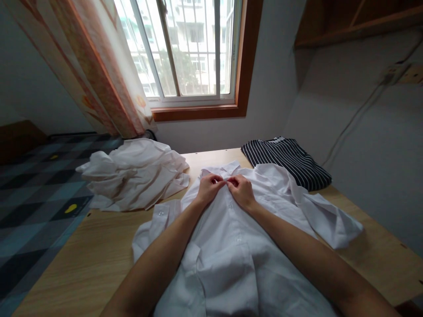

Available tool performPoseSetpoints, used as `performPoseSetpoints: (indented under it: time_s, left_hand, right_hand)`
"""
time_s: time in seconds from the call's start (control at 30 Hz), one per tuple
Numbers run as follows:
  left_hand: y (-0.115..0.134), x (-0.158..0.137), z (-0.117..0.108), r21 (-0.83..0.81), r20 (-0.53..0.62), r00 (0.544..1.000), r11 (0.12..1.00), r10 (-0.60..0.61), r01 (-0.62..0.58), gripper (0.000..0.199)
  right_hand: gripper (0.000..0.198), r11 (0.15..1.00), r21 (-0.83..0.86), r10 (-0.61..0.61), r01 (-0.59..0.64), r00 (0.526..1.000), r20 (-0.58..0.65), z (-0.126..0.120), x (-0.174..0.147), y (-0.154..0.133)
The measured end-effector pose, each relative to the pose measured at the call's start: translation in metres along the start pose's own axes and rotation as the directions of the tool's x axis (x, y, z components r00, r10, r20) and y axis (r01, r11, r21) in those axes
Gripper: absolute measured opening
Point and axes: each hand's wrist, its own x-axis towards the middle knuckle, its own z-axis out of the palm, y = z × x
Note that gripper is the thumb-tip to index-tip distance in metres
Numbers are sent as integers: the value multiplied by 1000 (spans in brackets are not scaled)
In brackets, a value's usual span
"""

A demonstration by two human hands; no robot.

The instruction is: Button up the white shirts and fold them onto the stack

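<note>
A white button-up shirt [218,229] lies spread on the wooden table, its collar [228,167] toward the window and its front facing up. Both of my hands meet at the front placket just below the collar. My left hand [210,187] pinches the placket edge from the left side. From the right, my right hand [241,190] pinches the same spot, fingertips almost touching the left ones. Whatever button lies between the fingertips is hidden. Lower down the placket, small buttons [230,206] show. One sleeve [330,215] stretches out to the right; a cuff [161,214] rests at the left.
A crumpled pile of white clothes [139,174] sits at the table's left back. A folded black-and-white striped garment [286,160] lies at the right back. The wooden table [109,237] borders a bed with a checked cover [36,207]. Behind are a window [194,53] and curtain [99,66].
</note>
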Motion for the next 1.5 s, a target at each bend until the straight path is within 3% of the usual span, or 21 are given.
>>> performPoseSetpoints:
  time_s: [0.33,0.53,0.7,0.87,1.03,1.1,1.23,1.4,1.5]
  left_hand:
    - [3,-5,6,-34,11,998,997,65,-65,9]
    - [8,-8,7,-141,100,994,989,52,-38,13]
    - [7,-13,9,-213,103,994,977,46,-23,15]
    - [9,-12,10,-77,47,997,996,58,-54,11]
    - [4,-3,-3,26,-176,984,999,-22,27,8]
    - [1,-2,-9,117,-132,991,992,-38,54,10]
    - [-3,-3,-12,316,72,997,948,17,-39,12]
    - [15,-1,-9,466,113,993,885,-36,-21,20]
    - [38,-20,-10,630,137,990,774,-38,-57,32]
  right_hand:
    - [13,997,-47,65,-63,997,33,1,-2,5]
    - [21,958,258,99,-128,988,122,1,3,14]
    - [26,936,321,87,-146,977,192,0,5,16]
    - [22,962,242,85,-125,982,171,-1,3,12]
    - [20,939,271,238,-214,969,-61,0,7,22]
    - [19,936,253,274,-244,957,-93,1,8,26]
    - [15,965,113,244,-237,968,-50,5,10,29]
    - [13,967,-13,254,-256,964,-74,15,22,29]
    - [14,971,-37,234,-237,970,-72,22,36,30]
